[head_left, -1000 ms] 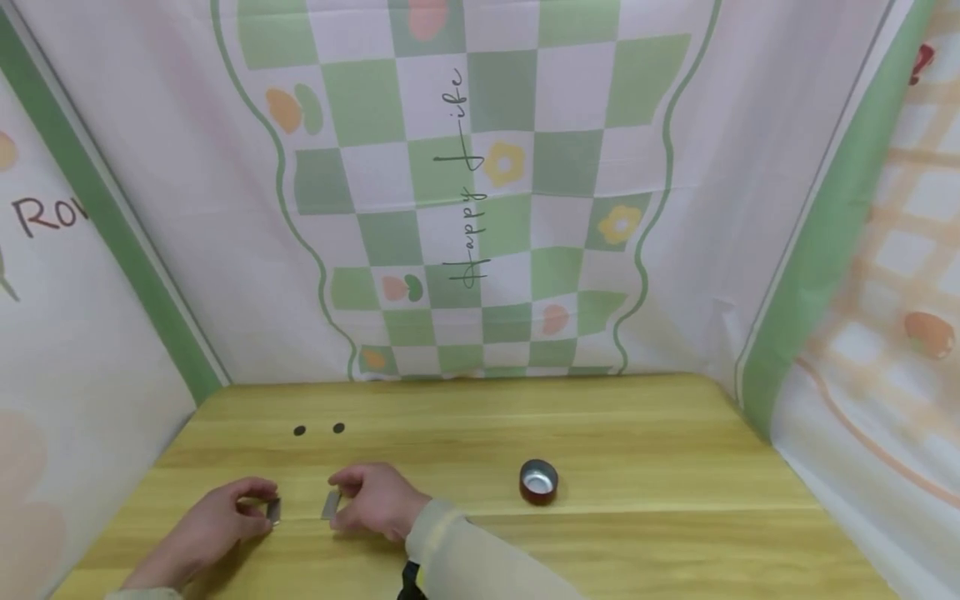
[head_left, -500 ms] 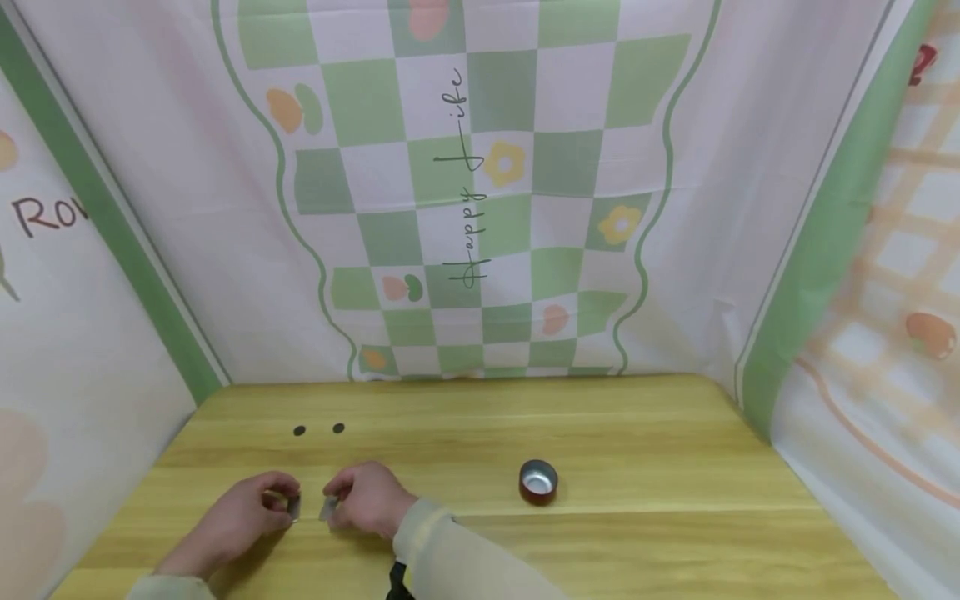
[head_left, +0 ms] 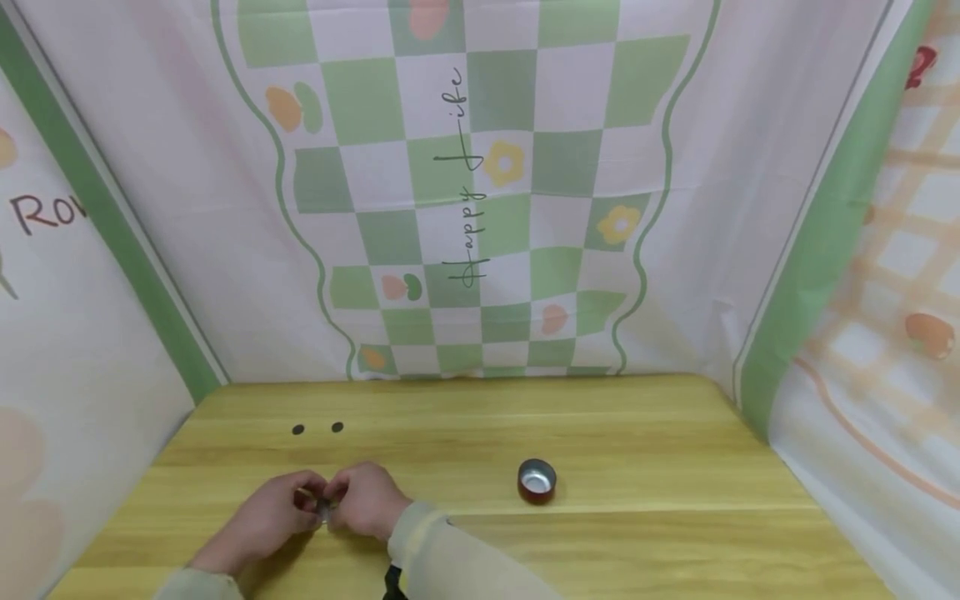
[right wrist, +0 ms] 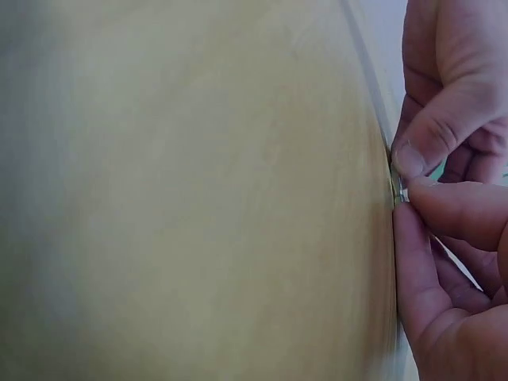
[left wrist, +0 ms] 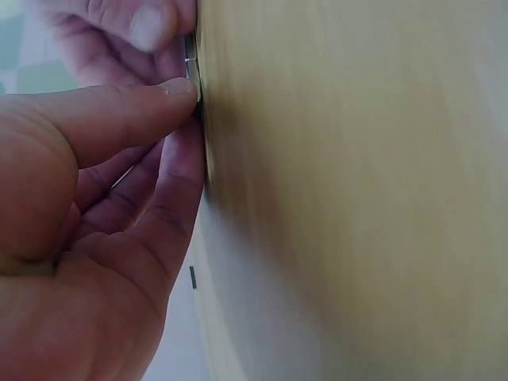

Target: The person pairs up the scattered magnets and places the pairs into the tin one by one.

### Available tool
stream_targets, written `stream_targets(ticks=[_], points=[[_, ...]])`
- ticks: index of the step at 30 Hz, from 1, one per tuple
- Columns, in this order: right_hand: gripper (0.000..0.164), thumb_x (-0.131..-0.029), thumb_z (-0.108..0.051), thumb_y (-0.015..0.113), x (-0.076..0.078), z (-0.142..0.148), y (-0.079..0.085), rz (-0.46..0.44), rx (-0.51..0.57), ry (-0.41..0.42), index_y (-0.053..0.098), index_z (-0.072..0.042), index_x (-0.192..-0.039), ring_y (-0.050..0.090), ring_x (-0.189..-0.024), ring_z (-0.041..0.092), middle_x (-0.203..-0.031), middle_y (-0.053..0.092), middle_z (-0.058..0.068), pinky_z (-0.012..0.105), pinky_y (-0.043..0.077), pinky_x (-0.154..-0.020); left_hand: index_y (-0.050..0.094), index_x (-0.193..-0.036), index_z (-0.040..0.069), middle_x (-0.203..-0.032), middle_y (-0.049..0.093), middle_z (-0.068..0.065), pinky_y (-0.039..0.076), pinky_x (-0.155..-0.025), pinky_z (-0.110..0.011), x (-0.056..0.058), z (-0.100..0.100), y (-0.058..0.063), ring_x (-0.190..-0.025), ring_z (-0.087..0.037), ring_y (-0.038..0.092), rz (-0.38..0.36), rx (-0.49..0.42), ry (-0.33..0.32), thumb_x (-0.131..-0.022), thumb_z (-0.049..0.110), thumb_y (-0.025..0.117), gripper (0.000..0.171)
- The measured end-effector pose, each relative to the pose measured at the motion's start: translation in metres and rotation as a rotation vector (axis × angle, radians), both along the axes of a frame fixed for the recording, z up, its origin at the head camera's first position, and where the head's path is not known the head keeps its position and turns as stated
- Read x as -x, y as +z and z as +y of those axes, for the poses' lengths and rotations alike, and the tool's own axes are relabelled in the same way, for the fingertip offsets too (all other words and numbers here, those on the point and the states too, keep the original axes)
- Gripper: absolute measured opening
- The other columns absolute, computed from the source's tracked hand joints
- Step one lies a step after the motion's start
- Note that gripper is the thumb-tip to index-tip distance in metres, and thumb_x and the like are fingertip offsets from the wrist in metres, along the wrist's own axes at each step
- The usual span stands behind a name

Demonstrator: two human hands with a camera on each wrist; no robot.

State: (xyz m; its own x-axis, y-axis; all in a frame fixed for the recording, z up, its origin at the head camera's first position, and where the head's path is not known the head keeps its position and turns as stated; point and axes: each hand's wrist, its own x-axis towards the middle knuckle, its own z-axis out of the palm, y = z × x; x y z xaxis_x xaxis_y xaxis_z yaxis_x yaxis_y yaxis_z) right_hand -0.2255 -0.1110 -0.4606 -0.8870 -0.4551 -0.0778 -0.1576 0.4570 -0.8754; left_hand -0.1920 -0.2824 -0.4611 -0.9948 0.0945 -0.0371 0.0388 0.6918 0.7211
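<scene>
My left hand (head_left: 273, 510) and right hand (head_left: 369, 500) meet fingertip to fingertip low over the wooden table. Each pinches a small, flat, grey metal plate between thumb and fingers. Most of the left plate (left wrist: 192, 75) is covered by the thumb in the left wrist view. Only a sliver of the right plate (right wrist: 404, 193) shows in the right wrist view. The two plates sit edge to edge between the hands, and I cannot tell whether they are joined.
Two dark discs (head_left: 298, 429) lie side by side behind the hands. To the right stands a small round cup (head_left: 537, 482), reddish brown outside and silvery inside. A patterned curtain (head_left: 510, 333) hangs along the back edge of the wooden table (head_left: 637, 467).
My left hand has moved right with its plate until the gap to the right hand has closed. The right hand has shifted only slightly. Discs and cup stay put.
</scene>
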Motion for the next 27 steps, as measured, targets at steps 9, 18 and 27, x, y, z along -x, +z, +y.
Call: stream_targets(ticks=[9, 18, 27], points=[[0.036, -0.063, 0.008, 0.068, 0.000, 0.015, 0.001, 0.052, 0.012, -0.108, 0.073, -0.011, -0.093, 0.053, -0.069, 0.010, -0.080, 0.060, -0.007, 0.027, 0.048, -0.062, 0.068, -0.103, 0.009, -0.092, 0.063, 0.003, 0.049, -0.071, -0.035, 0.000, 0.011, 0.004, -0.081, -0.016, 0.056, -0.030, 0.037, 0.070, -0.076, -0.006, 0.076, 0.032], [0.031, -0.063, 0.009, 0.065, -0.009, 0.032, 0.010, 0.086, 0.018, -0.037, 0.075, -0.002, -0.090, 0.053, -0.067, 0.009, -0.075, 0.063, -0.007, 0.024, 0.048, -0.062, 0.068, -0.106, 0.008, -0.090, 0.063, 0.003, 0.050, -0.072, -0.036, 0.000, 0.013, 0.006, -0.081, -0.016, 0.057, -0.040, 0.087, 0.072, -0.076, -0.006, 0.075, 0.033], [0.029, -0.070, 0.007, 0.066, -0.009, 0.031, 0.007, 0.071, 0.011, -0.053, 0.075, -0.005, -0.096, 0.054, -0.068, 0.009, -0.079, 0.064, -0.007, 0.024, 0.049, -0.063, 0.070, -0.105, 0.010, -0.087, 0.061, 0.004, 0.050, -0.073, -0.037, 0.002, 0.013, 0.007, -0.080, -0.015, 0.055, -0.018, 0.141, 0.038, -0.073, -0.007, 0.075, 0.037]])
